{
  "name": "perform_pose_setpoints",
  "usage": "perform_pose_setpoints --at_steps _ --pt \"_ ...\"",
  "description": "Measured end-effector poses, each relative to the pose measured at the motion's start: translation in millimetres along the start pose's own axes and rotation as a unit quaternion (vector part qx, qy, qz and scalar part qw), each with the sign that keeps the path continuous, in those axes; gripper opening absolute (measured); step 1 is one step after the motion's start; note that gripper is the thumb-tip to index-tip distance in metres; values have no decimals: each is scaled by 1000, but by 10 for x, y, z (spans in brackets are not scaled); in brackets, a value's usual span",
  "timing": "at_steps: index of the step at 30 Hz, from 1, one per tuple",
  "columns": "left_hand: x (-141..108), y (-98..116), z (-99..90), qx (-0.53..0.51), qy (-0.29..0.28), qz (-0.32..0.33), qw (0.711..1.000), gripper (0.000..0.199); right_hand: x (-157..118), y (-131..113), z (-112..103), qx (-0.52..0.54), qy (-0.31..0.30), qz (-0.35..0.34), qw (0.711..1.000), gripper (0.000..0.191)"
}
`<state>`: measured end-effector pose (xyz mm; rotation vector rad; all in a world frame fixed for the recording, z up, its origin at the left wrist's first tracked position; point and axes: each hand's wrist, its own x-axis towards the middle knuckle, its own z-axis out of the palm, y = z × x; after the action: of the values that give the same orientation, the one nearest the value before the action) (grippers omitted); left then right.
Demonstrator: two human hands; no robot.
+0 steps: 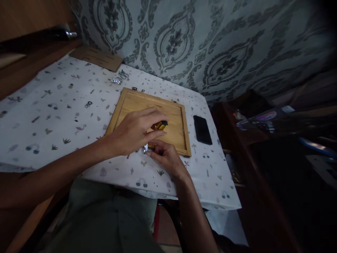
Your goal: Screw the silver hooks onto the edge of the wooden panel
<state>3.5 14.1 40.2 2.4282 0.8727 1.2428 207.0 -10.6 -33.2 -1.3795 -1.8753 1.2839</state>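
A square wooden panel with a raised frame [173,121] lies on the patterned tablecloth. Over its lower left part is my left hand [137,130], its fingers and thumb closed round a yellow and black tool [161,125], most of which is hidden. My right hand [165,156] is just below, at the panel's near edge, and pinches a small silver metal hinge [145,148] between thumb and fingers. The two hands are close together.
Several silver metal hinges [117,80] lie beyond the panel, near a piece of brown cardboard [97,58]. A black phone [202,130] rests to the panel's right. Behind the table is a patterned wall [173,38]; a dark reddish-brown piece of furniture [244,158] stands at the right.
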Motion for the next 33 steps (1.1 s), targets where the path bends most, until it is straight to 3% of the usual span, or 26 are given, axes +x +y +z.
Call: perform_pose_setpoints --at_steps 9,16,23,33 --pt "-8 -15 8 21 0 36 999 23 -4 9 -12 -15 2 -9 1000 52" --pt "16 -12 -19 27 -15 12 999 18 4 29 -13 -18 3 -11 1000 49" --pt "18 -7 -26 19 10 29 999 23 3 64 -9 -9 3 -10 1000 52" --pt "57 27 -72 14 28 -14 999 21 0 -3 -30 -22 2 -5 1000 52"
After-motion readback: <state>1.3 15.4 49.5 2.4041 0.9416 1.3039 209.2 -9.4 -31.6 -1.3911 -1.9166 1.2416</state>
